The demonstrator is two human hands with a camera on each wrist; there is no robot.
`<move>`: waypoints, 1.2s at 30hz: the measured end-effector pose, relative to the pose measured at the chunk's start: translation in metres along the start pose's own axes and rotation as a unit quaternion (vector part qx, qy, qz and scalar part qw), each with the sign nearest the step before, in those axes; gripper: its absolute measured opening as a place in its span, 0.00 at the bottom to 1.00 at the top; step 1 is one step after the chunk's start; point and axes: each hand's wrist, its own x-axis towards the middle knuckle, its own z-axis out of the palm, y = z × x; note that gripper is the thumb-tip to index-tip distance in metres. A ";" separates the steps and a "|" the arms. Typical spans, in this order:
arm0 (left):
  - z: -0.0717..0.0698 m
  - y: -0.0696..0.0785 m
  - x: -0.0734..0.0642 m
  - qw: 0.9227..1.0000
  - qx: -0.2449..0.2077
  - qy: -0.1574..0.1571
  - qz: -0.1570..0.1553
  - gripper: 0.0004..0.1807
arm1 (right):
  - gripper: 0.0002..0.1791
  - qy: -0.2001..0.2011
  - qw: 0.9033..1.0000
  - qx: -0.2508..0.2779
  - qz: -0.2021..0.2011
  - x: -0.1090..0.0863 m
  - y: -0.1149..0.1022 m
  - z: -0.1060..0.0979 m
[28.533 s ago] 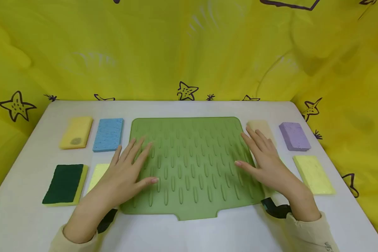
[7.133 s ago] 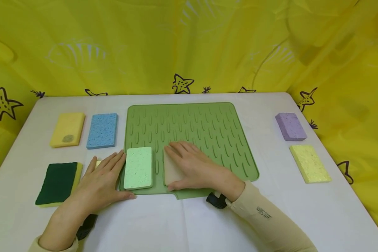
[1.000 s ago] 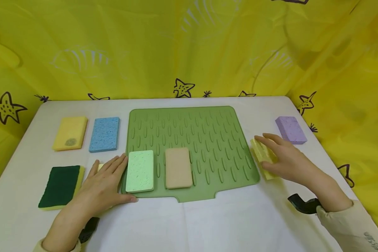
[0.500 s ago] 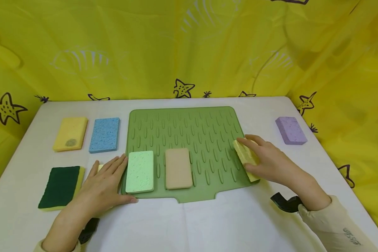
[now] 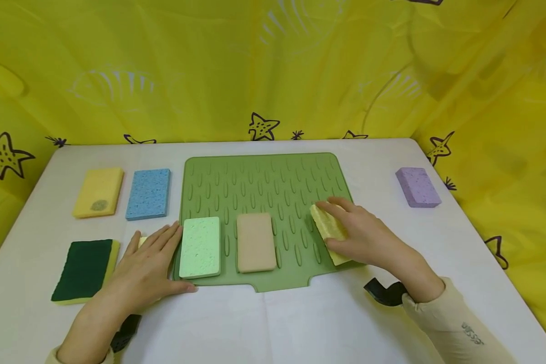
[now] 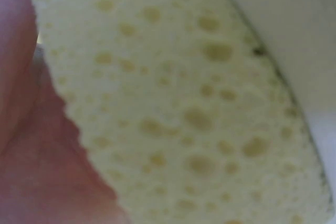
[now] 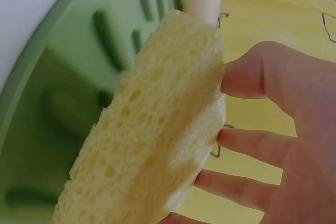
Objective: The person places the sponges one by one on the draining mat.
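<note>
My right hand (image 5: 368, 235) pinches a yellow sponge (image 5: 328, 228), tilted over the right part of a green ribbed mat (image 5: 279, 177). In the right wrist view, thumb and fingers grip that sponge's side, its porous edge facing the camera. A mint-green sponge (image 5: 201, 247) and a beige sponge (image 5: 257, 242) lie side by side near the mat's front edge. My left hand (image 5: 145, 265) rests with spread fingers at the mat's left edge, beside the mint sponge. Under it is a pale yellow sponge (image 6: 173, 77), mostly hidden in the head view.
On the left of the white table (image 5: 218, 328) lie a yellow sponge with a dark spot (image 5: 100, 189), a blue sponge (image 5: 149, 193) and a dark green scrub sponge (image 5: 84, 270). A purple sponge (image 5: 418, 187) lies at the right. Yellow patterned cloth (image 5: 209, 65) hangs behind.
The right hand has carried the yellow sponge leftward from the table beside the mat to over it. Earlier, that hand had set the beige sponge down on the mat. The left hand stays put.
</note>
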 end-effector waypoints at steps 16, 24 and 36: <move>0.000 0.001 0.001 1.000 0.002 -0.002 0.005 0.70 | 0.38 0.002 1.000 -0.012 -0.002 0.014 -0.036 0.016; 0.000 0.001 0.000 1.000 0.002 -0.004 0.002 0.70 | 0.38 -0.004 0.997 -0.063 0.047 0.023 -0.050 0.024; 0.000 -0.001 0.000 1.000 0.005 -0.002 0.002 0.70 | 0.41 -0.034 0.991 -0.112 0.065 0.031 -0.058 0.039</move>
